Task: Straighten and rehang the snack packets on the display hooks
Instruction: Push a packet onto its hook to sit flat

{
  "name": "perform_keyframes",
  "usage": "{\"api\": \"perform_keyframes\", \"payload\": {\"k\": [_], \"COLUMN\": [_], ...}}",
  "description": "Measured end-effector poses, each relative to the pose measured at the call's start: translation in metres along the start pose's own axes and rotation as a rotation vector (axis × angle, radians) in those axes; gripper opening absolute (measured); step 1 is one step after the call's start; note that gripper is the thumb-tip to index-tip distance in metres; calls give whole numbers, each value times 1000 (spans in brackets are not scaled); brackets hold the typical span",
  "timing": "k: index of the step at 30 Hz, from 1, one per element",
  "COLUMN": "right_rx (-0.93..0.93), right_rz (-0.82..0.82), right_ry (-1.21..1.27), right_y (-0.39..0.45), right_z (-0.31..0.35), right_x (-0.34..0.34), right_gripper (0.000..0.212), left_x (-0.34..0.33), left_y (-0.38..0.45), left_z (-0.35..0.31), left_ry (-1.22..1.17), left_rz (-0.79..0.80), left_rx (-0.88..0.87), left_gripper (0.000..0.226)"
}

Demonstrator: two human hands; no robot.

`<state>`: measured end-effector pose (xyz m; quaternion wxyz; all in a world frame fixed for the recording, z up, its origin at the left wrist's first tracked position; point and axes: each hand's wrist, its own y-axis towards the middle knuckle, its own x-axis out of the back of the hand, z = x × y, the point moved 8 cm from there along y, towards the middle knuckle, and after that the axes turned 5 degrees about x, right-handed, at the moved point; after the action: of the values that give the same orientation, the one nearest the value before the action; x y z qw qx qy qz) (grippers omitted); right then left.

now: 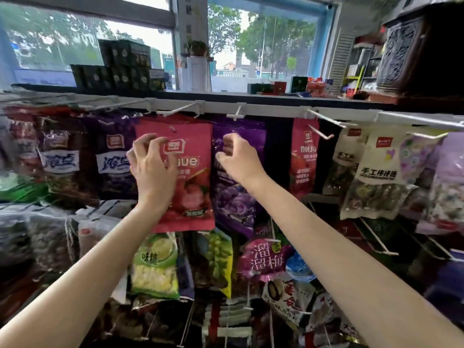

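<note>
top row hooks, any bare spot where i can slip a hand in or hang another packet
One gap: the dark strip between the purple packet under the right hand and the narrow red packet. The white hooks above and right of that red packet look bare. Elsewhere it is crowded: the left hand is on the pink packet, with overlapping packets left, right and below.

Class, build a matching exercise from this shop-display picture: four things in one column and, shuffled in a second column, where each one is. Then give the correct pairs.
Column 1
1. left hand
2. right hand
3. green packet
4. dark boxes

Column 2
A. stacked on the ledge by the window
B. in front of the purple packet
C. hanging in the row below the pink packet
D. fingers curled over the pink packet's left side

Pairs: 1-D, 2-B, 3-C, 4-A
</note>
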<state>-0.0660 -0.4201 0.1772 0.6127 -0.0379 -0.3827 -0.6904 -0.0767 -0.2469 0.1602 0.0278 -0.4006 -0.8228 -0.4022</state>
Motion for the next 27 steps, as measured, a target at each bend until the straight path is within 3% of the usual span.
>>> {"api": "perform_keyframes", "payload": {"k": [2,6,12,16,20,24,27], "right_rx": [-111,-223,-151,-68,-54,-3,-3], "right_rz": [-8,-205,-389,-454,-491,-692,-824], "right_ry": [69,192,14,77,356,431,349], "right_y": [11,9,3,-7,-41,-72,-90], "right_z": [-2,1,23,36,23,5,-15], "right_x": [-20,-34,-27,-24,-11,40,90], "right_gripper": [48,43,30,28,28,32,28], "left_x": [12,14,33,59,66,37,-3], "left_y": [16,32,43,22,-11,-42,-59], "left_z": [15,40,43,13,-18,-75,-114], "left_ry": [-43,-144,-368,-506,-552,-596,-535], "left_rz": [50,200,118,43,42,262,451], "left_rx": [0,75,75,-138,-362,-518,-563], "left_gripper": [37,42,31,21,20,31,41]}}
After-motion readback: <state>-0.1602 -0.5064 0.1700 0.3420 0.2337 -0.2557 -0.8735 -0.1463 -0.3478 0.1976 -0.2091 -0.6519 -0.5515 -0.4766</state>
